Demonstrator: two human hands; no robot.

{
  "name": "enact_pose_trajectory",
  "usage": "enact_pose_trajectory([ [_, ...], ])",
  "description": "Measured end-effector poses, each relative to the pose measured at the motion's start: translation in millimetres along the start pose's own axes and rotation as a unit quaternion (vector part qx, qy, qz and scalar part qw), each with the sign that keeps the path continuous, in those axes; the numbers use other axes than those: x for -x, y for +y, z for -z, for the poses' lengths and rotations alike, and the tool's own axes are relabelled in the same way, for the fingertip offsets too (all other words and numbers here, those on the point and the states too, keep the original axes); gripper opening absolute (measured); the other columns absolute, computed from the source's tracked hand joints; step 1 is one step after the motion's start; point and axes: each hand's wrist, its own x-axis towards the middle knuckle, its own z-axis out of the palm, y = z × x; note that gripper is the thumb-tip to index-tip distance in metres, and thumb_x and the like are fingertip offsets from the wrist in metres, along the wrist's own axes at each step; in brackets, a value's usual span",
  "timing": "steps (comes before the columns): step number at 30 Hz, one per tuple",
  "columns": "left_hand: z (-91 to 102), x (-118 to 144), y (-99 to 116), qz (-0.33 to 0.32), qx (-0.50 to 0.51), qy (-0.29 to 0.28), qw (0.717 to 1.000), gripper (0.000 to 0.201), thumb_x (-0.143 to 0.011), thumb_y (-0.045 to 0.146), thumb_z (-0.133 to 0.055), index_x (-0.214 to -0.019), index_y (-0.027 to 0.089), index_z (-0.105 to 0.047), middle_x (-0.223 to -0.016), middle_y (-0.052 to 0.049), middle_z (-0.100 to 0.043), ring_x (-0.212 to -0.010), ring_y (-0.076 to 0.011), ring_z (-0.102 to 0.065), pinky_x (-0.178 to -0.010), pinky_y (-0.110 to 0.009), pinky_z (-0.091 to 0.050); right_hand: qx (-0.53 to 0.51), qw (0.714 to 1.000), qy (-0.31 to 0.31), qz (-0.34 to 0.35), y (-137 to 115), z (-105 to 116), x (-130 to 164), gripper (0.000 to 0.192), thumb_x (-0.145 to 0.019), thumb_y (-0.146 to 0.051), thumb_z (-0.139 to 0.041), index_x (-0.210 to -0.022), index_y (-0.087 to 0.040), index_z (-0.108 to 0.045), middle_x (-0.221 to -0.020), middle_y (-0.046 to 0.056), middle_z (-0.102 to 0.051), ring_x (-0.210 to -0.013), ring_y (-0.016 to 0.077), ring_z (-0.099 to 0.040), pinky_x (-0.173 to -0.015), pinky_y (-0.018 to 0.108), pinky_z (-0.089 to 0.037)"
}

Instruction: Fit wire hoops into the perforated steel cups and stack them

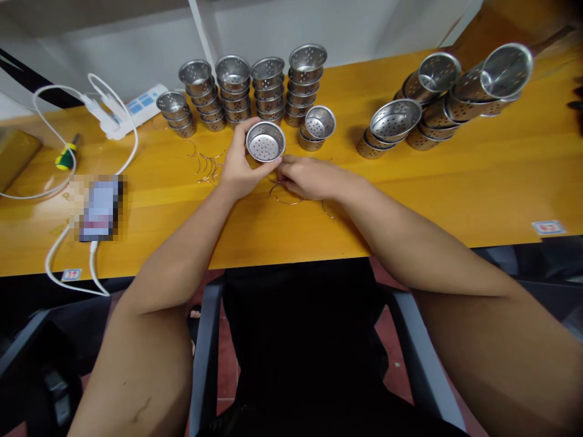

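My left hand (239, 167) is wrapped round a small perforated metal cup (266, 145), its mouth tilted towards me and its inside in plain sight. Close against the cup's lower right side is my right hand (303, 176), with curled fingers pressed together; whatever they grip is hidden. A thin curved wire (291, 203) shows just below those fingers, and I cannot tell whether they touch it. Several more curved wires (208, 169) lie loose on the table left of my left hand. Behind my right hand, a short stack of perforated cups (319, 124) stands on the table.
Several tall stacks of cups (234, 82) line the back of the yellow table (455, 200). More cup stacks (432, 112) lean at the right. To the left are a power strip (141, 109), white cables, a phone (101, 209) and a green-yellow screwdriver (67, 156).
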Motion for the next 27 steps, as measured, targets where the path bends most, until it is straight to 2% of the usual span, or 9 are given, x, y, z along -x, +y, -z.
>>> enact_pose_trajectory([
  [7, 3.5, -1.0, 1.5, 0.010, -0.007, 0.005, 1.000, 0.107, -0.095, 0.078, -0.098, -0.178, 0.034, -0.046, -0.176, -0.017, -0.066, -0.168, -0.0424, -0.068, -0.150, -0.060, -0.054, -0.058, 0.996, 0.063, 0.013, 9.2, 5.0, 3.2, 0.022, -0.121, -0.020, -0.054, -0.126, -0.020, -0.076, -0.134, 0.017, -0.083, -0.118, 0.0324, -0.076, -0.105, 0.040, -0.052],
  [16, 4.2, -0.4, -3.2, 0.010, 0.001, 0.004, 1.000, 0.106, -0.098, 0.079, -0.095, -0.180, 0.035, -0.044, -0.178, -0.017, -0.062, -0.172, -0.0429, -0.065, -0.151, -0.060, -0.053, -0.075, 0.995, 0.072, 0.007, 10.0, 11.3, 9.4, 0.020, -0.120, -0.022, -0.054, -0.123, -0.022, -0.074, -0.134, 0.018, -0.082, -0.113, 0.0315, -0.073, -0.105, 0.040, -0.053],
  [21, 4.3, -0.8, -3.4, -0.006, -0.004, 0.014, 1.000, 0.108, -0.095, 0.085, -0.094, -0.178, 0.034, -0.045, -0.176, -0.017, -0.065, -0.166, -0.0421, -0.069, -0.148, -0.060, -0.057, -0.073, 0.995, 0.070, -0.003, 8.4, 13.4, 9.8, 0.020, -0.118, -0.023, -0.056, -0.123, -0.022, -0.075, -0.131, 0.016, -0.083, -0.114, 0.0320, -0.073, -0.105, 0.041, -0.053],
  [27, 4.0, -1.2, -2.6, 0.002, -0.024, 0.021, 0.999, 0.103, -0.099, 0.080, -0.092, -0.179, 0.036, -0.044, -0.177, -0.017, -0.064, -0.167, -0.0415, -0.069, -0.148, -0.060, -0.056, -0.072, 0.992, 0.084, -0.059, 9.6, 16.7, 10.9, 0.029, -0.118, -0.020, -0.056, -0.136, -0.019, -0.078, -0.130, 0.019, -0.085, -0.116, 0.0347, -0.077, -0.107, 0.044, -0.056],
])
